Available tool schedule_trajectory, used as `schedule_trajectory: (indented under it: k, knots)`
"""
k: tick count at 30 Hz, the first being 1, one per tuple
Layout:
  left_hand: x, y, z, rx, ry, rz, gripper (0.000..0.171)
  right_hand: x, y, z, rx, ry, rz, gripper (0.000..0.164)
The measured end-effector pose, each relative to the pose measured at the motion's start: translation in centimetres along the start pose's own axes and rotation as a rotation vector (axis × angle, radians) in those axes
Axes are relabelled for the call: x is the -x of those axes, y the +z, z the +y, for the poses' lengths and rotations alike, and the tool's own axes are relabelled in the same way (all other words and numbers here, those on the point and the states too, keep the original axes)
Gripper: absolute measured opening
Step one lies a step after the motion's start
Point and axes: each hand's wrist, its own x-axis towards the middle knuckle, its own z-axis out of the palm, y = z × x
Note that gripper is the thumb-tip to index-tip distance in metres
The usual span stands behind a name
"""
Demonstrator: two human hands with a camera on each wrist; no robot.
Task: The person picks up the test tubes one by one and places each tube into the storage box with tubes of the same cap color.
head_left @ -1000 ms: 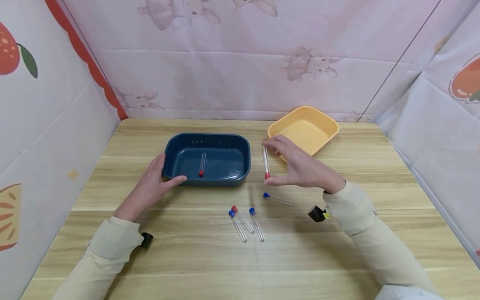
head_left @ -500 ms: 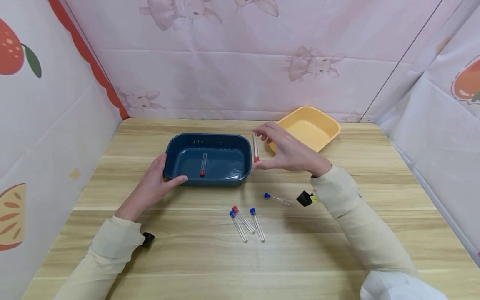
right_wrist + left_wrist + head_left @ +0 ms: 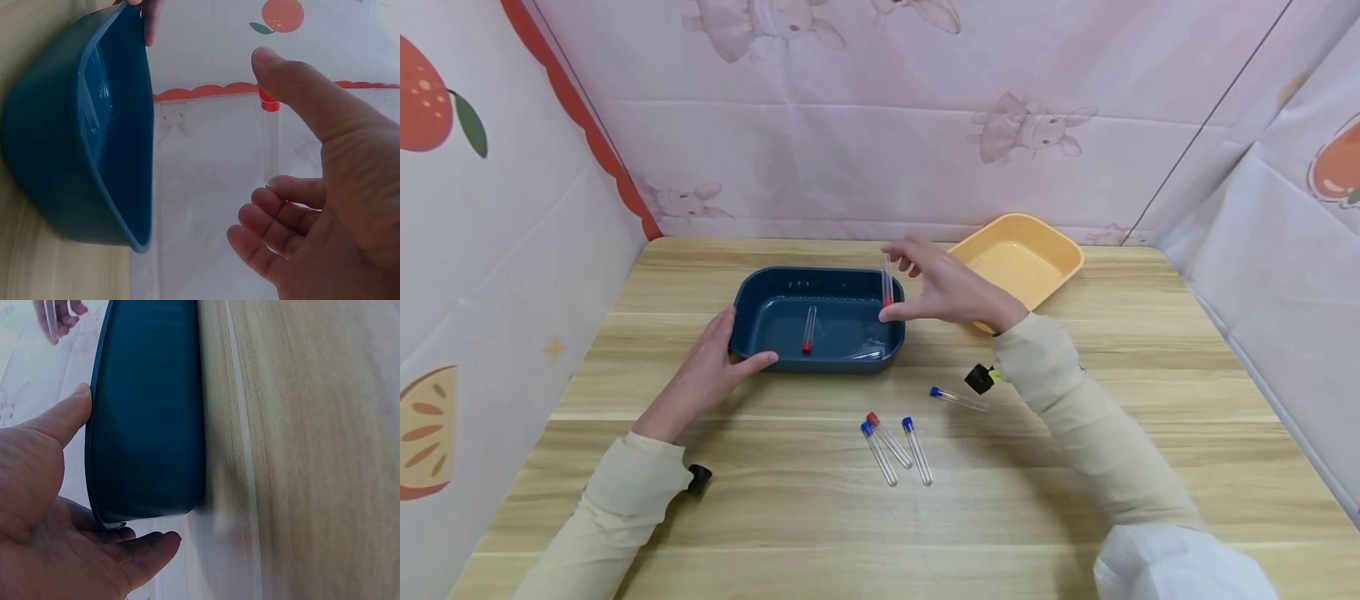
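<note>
One red-capped tube (image 3: 271, 145) sits between the fingers (image 3: 301, 190) of the right hand (image 3: 353, 181), pinched by them at both ends.

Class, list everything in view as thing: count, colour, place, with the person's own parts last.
dark blue bin: 1, dark blue, back of table
yellow bin: 1, yellow, back right
held tube: 1, clear, red cap, in right hand
tube in bin: 1, clear, red cap, inside dark blue bin
loose red-capped tube: 1, clear, on table
blue-capped tubes: 3, clear, on table
table: 1, pale wood, centre
backdrop: 1, pink, behind table
side cloths: 2, white, left and right
black devices: 2, black, at cuffs
white item: 1, white, bottom right, unclear
sleeves: 2, cream, forearms
left hand: 1, at dark blue bin's left end
right hand: 1, near yellow bin
</note>
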Motion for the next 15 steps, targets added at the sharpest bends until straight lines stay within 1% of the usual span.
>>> schedule_trajectory:
  k: [6,9,15]
  knots:
    - [0.1,0.0,0.0,0.001,0.0,0.0,0.114,-1.2,1.1,0.4,-0.026,0.001,-0.031,0.087]
    - [0.1,-0.1,0.1,-0.001,0.003,0.0,0.113,-1.8,1.6,0.5,-0.03,0.015,-0.05,0.087]
    - [0.1,0.0,0.1,-0.005,0.008,-0.001,0.113,-2.8,2.6,0.9,-0.014,0.029,-0.072,0.088]
